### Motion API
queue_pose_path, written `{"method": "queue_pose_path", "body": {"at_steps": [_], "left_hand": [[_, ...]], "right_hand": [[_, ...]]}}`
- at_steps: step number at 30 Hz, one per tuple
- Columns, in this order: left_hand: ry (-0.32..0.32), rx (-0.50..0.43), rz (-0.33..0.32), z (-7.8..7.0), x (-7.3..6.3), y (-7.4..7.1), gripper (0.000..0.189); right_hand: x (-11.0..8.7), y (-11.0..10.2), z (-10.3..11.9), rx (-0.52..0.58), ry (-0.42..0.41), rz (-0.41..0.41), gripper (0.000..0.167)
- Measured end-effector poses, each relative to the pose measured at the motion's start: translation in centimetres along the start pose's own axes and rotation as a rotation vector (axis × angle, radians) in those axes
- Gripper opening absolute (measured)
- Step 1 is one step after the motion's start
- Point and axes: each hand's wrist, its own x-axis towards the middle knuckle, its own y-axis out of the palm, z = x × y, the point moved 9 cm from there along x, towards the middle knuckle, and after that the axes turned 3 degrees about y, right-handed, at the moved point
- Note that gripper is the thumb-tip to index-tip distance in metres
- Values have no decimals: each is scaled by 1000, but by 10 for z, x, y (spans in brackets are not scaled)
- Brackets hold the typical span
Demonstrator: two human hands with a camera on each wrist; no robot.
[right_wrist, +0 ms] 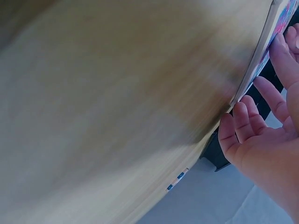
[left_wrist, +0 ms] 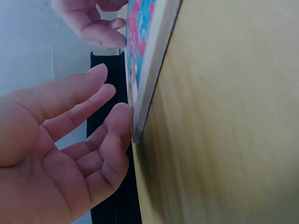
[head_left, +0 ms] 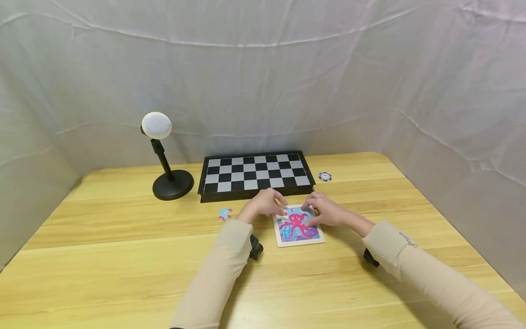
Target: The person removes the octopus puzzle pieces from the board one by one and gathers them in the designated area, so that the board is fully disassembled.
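Observation:
A small jigsaw puzzle with a pink octopus picture [head_left: 297, 225] lies on the table in a pale wooden frame [head_left: 302, 244]. Near its upper left corner a bare patch of backing [head_left: 282, 217] shows. My left hand [head_left: 265, 202] is over that corner, thumb and fingers apart, one fingertip [left_wrist: 120, 112] right at the frame's edge. From the right, my right hand [head_left: 327, 214] reaches onto the puzzle; its thumb rests on the picture and its other fingers lie along the upper right edge. One loose puzzle piece [head_left: 225, 214], blue and pink, lies left of my left hand.
Behind the puzzle sits a black-and-white checkered board [head_left: 258, 173] with a raised black edge. A round microphone-like object on a black stand [head_left: 172, 184] is at the back left. Right of the board lies a poker chip [head_left: 325, 176]. Pale cloth [head_left: 255, 91] hangs around the table.

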Motion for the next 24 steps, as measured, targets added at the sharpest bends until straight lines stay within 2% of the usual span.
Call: {"method": "queue_pose_path", "body": {"at_steps": [7,14,24], "left_hand": [[-8,55,35,-2,6,6,22],[-13,107,36,-4,8,9,21],[-25,95,21,-3,9,8,20]], "right_hand": [[0,0,0,-7,7,4,39],[1,1,0,-11,7,7,39],[0,1,-1,-13,19,6,38]]}}
